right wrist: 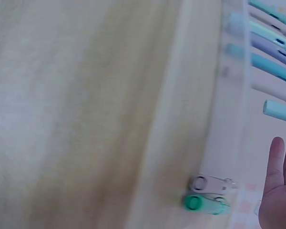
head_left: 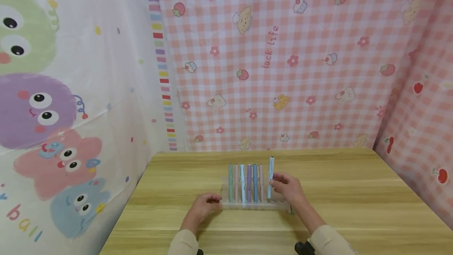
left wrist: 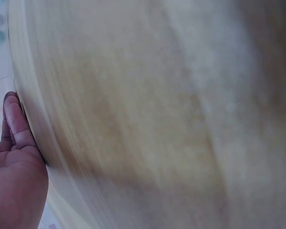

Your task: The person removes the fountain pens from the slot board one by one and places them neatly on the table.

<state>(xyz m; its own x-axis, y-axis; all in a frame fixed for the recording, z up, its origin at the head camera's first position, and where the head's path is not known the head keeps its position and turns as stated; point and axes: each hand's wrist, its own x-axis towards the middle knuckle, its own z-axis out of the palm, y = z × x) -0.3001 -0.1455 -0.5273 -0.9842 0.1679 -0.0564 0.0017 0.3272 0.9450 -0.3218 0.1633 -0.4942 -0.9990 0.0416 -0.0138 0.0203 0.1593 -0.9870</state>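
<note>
Head view: right hand (head_left: 288,188) is pinching a light-blue pen (head_left: 270,178) upright, sitting higher than the rest, over the right part of a clear rack (head_left: 253,204). Rack is sitting mid-desk, closer to the near edge than the far one. Six more pens are standing in it side by side: green (head_left: 230,182), pink (head_left: 236,182), light blue (head_left: 242,182), purple (head_left: 249,182), blue (head_left: 255,182), pale pink (head_left: 260,182). Left hand (head_left: 203,206) is resting on the desk (head_left: 354,192) at the rack's left end, fingers loosely curled against it; can't tell whether they're actually gripping it. Right wrist view: blurry, showing pen tips poking out of the rack, the light-blue pen (right wrist: 279,110) just above the fingers (right wrist: 276,162), and a grey cap-like piece (right wrist: 205,183) plus a green one (right wrist: 202,202) lying on the desk beside the rack's right end. Left wrist view: mostly blurred wood grain, with fingers (left wrist: 16,126) lying extended along the desk surface, holding nothing visible.
</note>
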